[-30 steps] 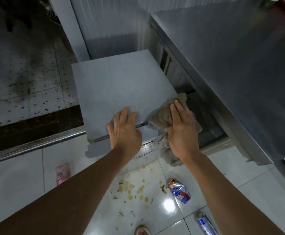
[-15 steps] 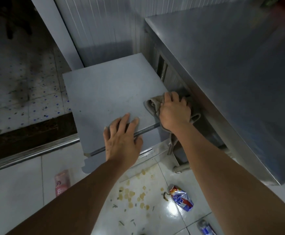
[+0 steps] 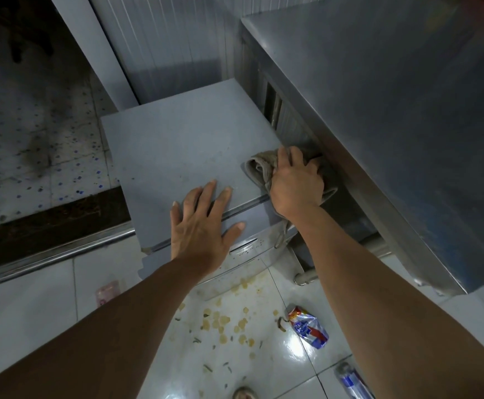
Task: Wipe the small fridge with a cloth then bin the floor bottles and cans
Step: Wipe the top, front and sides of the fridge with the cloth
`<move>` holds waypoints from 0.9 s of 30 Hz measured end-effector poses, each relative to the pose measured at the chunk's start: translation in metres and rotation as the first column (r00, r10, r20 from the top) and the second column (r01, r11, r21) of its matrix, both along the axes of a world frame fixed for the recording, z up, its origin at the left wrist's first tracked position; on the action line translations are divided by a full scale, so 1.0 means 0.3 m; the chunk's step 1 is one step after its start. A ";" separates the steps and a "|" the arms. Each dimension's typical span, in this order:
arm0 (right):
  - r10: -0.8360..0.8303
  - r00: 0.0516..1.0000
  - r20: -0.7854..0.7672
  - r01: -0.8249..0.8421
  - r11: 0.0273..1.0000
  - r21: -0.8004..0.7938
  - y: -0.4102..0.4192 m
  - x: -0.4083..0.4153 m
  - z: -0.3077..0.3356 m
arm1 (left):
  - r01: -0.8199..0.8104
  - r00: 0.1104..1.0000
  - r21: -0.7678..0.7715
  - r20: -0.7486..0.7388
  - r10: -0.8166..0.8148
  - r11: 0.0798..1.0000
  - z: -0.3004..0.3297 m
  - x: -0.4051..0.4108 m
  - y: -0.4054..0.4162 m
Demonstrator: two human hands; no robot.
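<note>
small fridge (image 3: 183, 156): head view, the only one I have; it stands on the floor in the corner, tucked against the steel worktop (image 3: 393, 110) on my right, with the ribbed wall panel behind it
fridge look: flat grey-blue top, dull, with faint smears and specks; a dark seam runs along the front edge under my fingers; the front below is silvery and looks spotted
cloth (image 3: 259, 168): a crumpled grey-brown rag at the right front corner of the top, a loose tail hanging down the front
right hand (image 3: 295, 185): fingers curled round the bunched cloth, pressing it down on the corner, close beside the worktop edge
left hand (image 3: 203, 226): flat and spread on the front edge of the top, fingers straight, gripping nothing; it braces the fridge
step in hand: wiping the top, I judge; most of the surface looks not yet covered
doing it well: I should spread the cloth flatter for more contact; sweep in overlapping passes from the back toward me; keep the left palm steadying; mind my knuckles in the narrow gap by the worktop; then do the spotted front
floor litter: a crushed red-and-blue can (image 3: 307, 326) on the white tiles; another can (image 3: 353, 381) near the bottom edge; a pinkish pack (image 3: 107, 292) to the left, too blurred to name; yellowish scraps between; all waiting for the bin, which I cannot see
</note>
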State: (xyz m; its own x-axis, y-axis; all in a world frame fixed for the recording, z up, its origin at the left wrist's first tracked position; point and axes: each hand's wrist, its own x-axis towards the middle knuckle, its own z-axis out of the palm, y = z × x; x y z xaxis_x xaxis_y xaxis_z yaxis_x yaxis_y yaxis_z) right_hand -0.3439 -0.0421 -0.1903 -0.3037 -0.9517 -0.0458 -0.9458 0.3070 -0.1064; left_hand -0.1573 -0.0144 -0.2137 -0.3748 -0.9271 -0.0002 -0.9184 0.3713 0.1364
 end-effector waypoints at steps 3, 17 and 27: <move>-0.011 1.000 0.000 0.011 1.000 -0.005 0.003 0.007 -0.002 | 0.010 1.000 0.003 -0.016 -0.010 1.000 -0.002 0.008 0.000; -0.050 0.999 0.010 0.050 0.999 -0.011 0.031 0.041 0.005 | 0.043 0.999 -0.009 -0.017 -0.043 0.999 -0.001 0.043 0.010; -0.073 0.997 0.004 0.073 0.996 -0.055 0.070 0.076 -0.010 | 0.060 0.998 -0.009 0.002 -0.060 0.998 -0.001 0.077 0.018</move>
State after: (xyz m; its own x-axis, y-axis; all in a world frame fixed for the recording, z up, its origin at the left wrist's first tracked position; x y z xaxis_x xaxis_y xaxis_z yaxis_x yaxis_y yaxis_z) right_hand -0.3211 -0.0212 -0.1933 -0.3724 -0.9281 0.0051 -0.9208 0.3687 -0.1272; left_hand -0.1343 -0.0090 -0.2139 -0.4299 -0.9028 0.0075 -0.8946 0.4271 0.1316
